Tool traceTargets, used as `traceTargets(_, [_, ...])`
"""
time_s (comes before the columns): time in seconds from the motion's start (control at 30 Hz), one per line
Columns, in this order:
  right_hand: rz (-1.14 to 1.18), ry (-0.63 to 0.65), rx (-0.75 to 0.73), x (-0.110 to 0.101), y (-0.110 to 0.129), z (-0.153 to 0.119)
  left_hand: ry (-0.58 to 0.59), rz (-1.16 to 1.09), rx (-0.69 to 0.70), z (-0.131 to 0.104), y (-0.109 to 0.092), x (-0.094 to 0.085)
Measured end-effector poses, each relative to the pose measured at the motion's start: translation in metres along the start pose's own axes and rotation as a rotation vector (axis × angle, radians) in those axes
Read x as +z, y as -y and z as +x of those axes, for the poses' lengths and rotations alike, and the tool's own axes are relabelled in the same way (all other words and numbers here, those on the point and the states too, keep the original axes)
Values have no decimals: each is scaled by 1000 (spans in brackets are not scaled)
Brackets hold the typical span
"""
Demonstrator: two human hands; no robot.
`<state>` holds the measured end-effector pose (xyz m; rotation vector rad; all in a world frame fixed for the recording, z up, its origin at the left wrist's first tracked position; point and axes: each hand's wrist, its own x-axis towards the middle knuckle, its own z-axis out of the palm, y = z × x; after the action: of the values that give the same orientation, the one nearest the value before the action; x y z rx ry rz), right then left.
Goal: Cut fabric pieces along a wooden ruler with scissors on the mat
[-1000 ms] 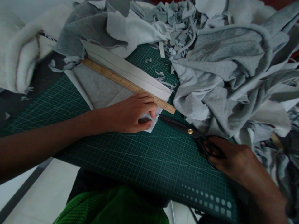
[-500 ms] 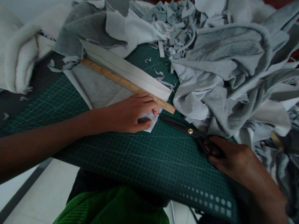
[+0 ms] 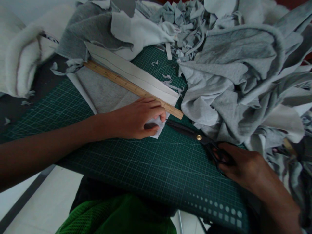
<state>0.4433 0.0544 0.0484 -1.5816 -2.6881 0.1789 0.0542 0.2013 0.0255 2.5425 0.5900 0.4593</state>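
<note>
My left hand (image 3: 143,118) lies on a piece of grey fabric (image 3: 104,89), its fingers curled and pinching the fabric near the right-hand corner. A wooden ruler (image 3: 117,78) rests slantwise across that fabric, just beyond my fingers. Along the ruler's far side runs a white strip (image 3: 131,71) with a line drawn on it. My right hand (image 3: 241,164) grips the handles of black scissors (image 3: 190,132) with a brass-coloured pivot. The blade tips touch or nearly touch the fabric edge beside my left fingertips, and the blades look almost closed.
A green gridded cutting mat (image 3: 146,165) covers the table. Heaped grey and white fabric (image 3: 231,74) fills the right side. Small scraps (image 3: 185,32) pile up at the back, beside a darker grey cloth (image 3: 90,32). Thick cream-coloured fleece (image 3: 19,65) sits at the left.
</note>
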Motion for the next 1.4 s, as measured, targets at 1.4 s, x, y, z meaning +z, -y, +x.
traceTargets(1.4, [-55,-32,-63,-1,3,1,-27,-2,20,0,1,2])
